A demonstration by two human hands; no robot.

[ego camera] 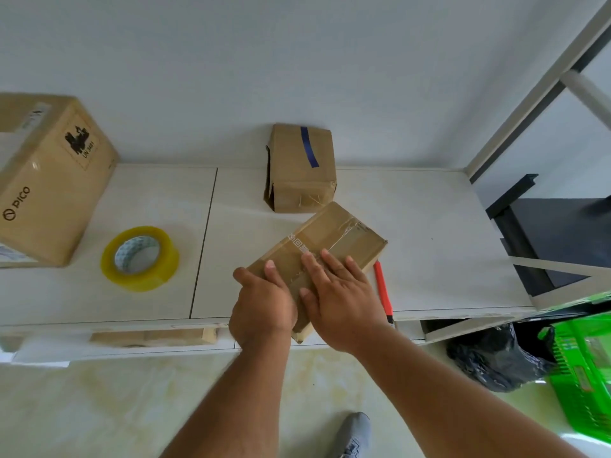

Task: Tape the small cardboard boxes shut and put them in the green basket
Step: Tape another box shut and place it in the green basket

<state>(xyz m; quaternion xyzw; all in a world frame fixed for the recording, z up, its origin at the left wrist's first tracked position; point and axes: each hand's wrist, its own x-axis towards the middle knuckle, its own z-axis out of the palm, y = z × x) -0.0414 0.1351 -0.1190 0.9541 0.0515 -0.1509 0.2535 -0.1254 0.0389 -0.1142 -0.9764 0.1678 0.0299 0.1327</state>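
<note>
1. Your left hand [264, 300] is wrapped round the near corner of the flat brown cardboard box [325, 246], thumb curled onto its top face, fingers hidden beneath. That's a firm hold.
2. Your right hand [344, 297] lies flat on the same box, fingers [312, 264] straight and slightly spread, pressing on the clear tape strip along the top.
3. The box sits at an angle on the white tabletop [429, 246], its near corner hanging past the front edge.
4. A second small brown cardboard box with a blue tape strip [301, 168] stands just behind it, against the wall.
5. The yellow roll of packing tape [140, 257] lies to the left, beside a large brown carton printed PICO [49, 183].
6. An orange-red cutter [383, 292] lies just right of your right hand.
7. The green plastic basket [585, 368] is on the floor at far right, well apart from the box.
</note>
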